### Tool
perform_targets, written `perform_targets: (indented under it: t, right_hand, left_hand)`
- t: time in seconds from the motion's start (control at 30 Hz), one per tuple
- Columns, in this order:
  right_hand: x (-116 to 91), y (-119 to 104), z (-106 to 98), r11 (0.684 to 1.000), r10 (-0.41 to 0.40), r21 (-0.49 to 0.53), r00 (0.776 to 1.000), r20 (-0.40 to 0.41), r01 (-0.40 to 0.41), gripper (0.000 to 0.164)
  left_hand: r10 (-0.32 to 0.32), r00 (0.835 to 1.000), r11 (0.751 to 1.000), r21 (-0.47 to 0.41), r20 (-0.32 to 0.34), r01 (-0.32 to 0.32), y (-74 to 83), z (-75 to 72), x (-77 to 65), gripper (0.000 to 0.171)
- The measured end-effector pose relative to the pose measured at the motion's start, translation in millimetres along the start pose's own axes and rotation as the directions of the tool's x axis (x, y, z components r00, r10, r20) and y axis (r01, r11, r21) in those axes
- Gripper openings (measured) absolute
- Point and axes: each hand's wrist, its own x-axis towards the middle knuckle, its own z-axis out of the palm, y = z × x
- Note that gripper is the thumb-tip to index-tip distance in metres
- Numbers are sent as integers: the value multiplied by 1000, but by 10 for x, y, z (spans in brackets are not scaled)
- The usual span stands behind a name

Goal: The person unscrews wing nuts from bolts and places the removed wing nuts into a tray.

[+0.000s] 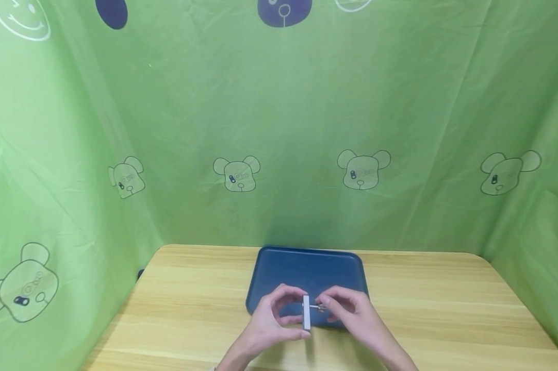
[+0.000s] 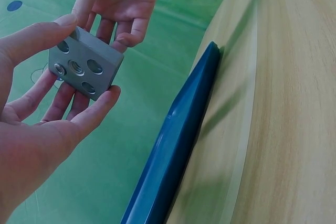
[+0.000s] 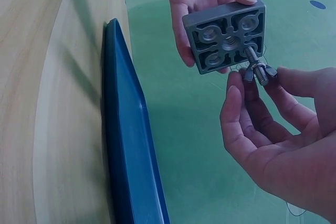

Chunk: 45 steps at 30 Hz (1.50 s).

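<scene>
A square grey block (image 3: 226, 35) with several round holes is gripped by its edges between the thumb and fingers of my left hand (image 1: 279, 317). In the right wrist view its ribbed face shows, with a threaded bolt (image 3: 252, 55) sticking out through one corner hole. A wing nut (image 3: 260, 71) sits on the bolt's shank, and my right hand (image 1: 353, 312) pinches it between thumb and fingers. The left wrist view shows the block's smooth face, where the bolt head (image 2: 60, 68) sits in a corner hole. Both hands are raised over the near part of the tray.
A blue tray (image 1: 307, 263) lies on the light wooden table (image 1: 191, 288). Green curtain (image 1: 283, 103) printed with bear faces encloses the back and both sides.
</scene>
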Motion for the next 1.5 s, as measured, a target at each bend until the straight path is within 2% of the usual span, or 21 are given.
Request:
perform_targets:
  t: [0.4,0.63,0.9,1.2,1.5]
  right_hand:
    - [-5,-11,4,1000,-15,-4,1000,13,15,18]
    - [7,-25,8,999,33,3,999,1,-33,20]
    - [5,-23,12,1000,18,19,1000,2,-18,21]
    - [-3,-25,16,1000,14,-19,1000,-10,-14,24]
    - [-16,-11,15,999,-27,-20,1000,7,27,26]
  left_hand:
    - [-9,1000,1000,-1,-5,9,0,-1,-3,64]
    - [-11,1000,1000,-6,-10,11,4,-5,-10,63]
    - [-7,1000,1000,-10,-8,7,7,-11,-5,64]
    - [-9,1000,1000,-16,-7,9,10,-15,-7,64]
    - [-4,1000,1000,-21,-2,3,21,-23,-4,64]
